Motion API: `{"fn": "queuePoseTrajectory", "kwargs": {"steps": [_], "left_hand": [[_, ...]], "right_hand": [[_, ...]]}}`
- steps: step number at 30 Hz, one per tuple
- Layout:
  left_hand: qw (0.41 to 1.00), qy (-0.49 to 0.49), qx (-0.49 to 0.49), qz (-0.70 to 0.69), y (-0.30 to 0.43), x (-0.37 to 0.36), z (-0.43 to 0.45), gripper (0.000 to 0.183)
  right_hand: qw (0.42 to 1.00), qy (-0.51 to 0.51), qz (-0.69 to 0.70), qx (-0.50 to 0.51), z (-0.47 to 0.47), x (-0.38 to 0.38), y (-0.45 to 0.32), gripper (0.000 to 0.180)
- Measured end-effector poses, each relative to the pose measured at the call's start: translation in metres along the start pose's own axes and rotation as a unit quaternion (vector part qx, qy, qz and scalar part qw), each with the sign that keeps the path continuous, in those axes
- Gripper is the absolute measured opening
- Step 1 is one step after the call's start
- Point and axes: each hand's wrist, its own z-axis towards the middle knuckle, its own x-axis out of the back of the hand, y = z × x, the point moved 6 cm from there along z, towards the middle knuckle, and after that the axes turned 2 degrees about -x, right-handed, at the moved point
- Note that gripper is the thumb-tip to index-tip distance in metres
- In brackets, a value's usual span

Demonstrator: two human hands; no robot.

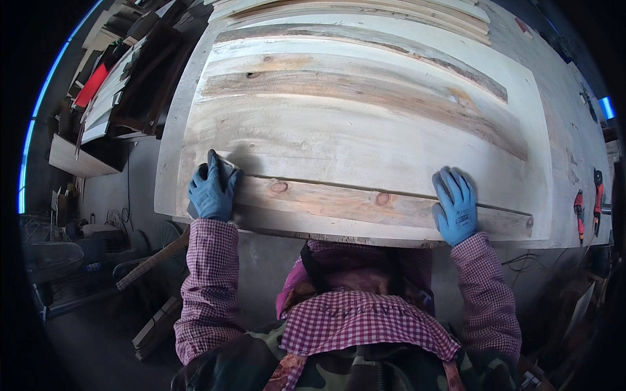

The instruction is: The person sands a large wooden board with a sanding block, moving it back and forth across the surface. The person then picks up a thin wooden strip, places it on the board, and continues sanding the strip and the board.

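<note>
A narrow wooden board with knots (332,195) lies along the near edge of the worktable. My left hand (212,188), in a blue work glove, grips a small flat object (226,163) at the board's left end; its kind is hard to make out, as fingers cover most of it. Toward the board's right end, my right hand (455,205), also gloved, rests flat on it with the fingers a little apart. Just beyond lies a wide pale wooden panel (313,132). Farther off are a brown-streaked board (342,90) and a strip with a bark edge (362,39).
Stacked boards (362,12) lie at the table's far side. Two red and black hand tools (579,215) (598,195) sit at the right. More timber and a red object (91,85) are at the upper left. A wooden stick (151,259) slants beside the table's left front.
</note>
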Motion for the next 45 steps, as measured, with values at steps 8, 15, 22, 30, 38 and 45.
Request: {"fn": "queuePoseTrajectory", "kwargs": {"steps": [8, 15, 22, 30, 38, 45], "left_hand": [[0.866, -0.089, -0.485, -0.082, 0.326, -0.025, -0.123, 0.073], [0.867, -0.05, -0.487, -0.094, 0.247, -0.013, -0.112, 0.084], [0.98, 0.036, -0.194, 0.01, 0.109, -0.01, -0.051, 0.083], [0.817, -0.089, -0.569, 0.005, 0.366, -0.035, -0.16, 0.069], [0.904, 0.0, -0.416, -0.103, 0.214, -0.011, -0.096, 0.08], [0.998, 0.049, -0.009, 0.03, -0.05, 0.017, 0.0, 0.082]], "right_hand": [[0.997, 0.038, 0.058, -0.025, 0.0, -0.002, 0.007, 0.072], [0.985, 0.12, 0.001, -0.126, -0.033, -0.003, 0.057, 0.066], [0.979, 0.091, -0.001, -0.183, -0.031, -0.005, 0.053, 0.067], [0.978, 0.143, 0.083, -0.126, -0.032, 0.005, 0.051, 0.052], [0.996, 0.061, 0.047, -0.048, -0.046, 0.001, 0.014, 0.078], [0.999, 0.001, 0.014, 0.036, -0.028, 0.0, 0.015, 0.079]]}}
